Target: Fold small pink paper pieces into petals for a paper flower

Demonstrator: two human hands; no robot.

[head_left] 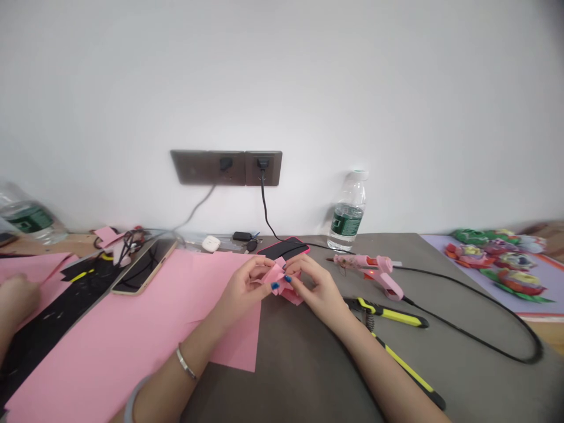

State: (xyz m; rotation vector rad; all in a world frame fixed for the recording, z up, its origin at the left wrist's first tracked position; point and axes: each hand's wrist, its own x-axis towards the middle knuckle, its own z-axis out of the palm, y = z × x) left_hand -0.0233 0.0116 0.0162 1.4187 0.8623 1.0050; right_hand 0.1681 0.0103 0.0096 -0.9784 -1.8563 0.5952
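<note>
1. A small folded piece of pink paper (279, 281) is in the lower middle of the frame, held up just above the grey table (282, 376).
2. The left hand (244, 289) and the right hand (318, 289), with blue-painted nails, both grasp this paper with their fingertips. They stay close together, and this seems to keep the folds from opening.
3. Under the left forearm lies a large flat pink paper sheet (132, 335), probably placed there to be in easy reach.
4. To the right are a pink hot glue gun (365, 269) and yellow-and-black pliers (388, 312). The glue gun's black cord (484, 317) curves around them.
5. Near the wall stands a clear plastic water bottle (348, 214). At far right, colourful paper flowers (497, 264) are grouped apart from the work.
6. At the left edge, another person's hand (15, 299) is over pink paper; I cannot tell its grip.
</note>
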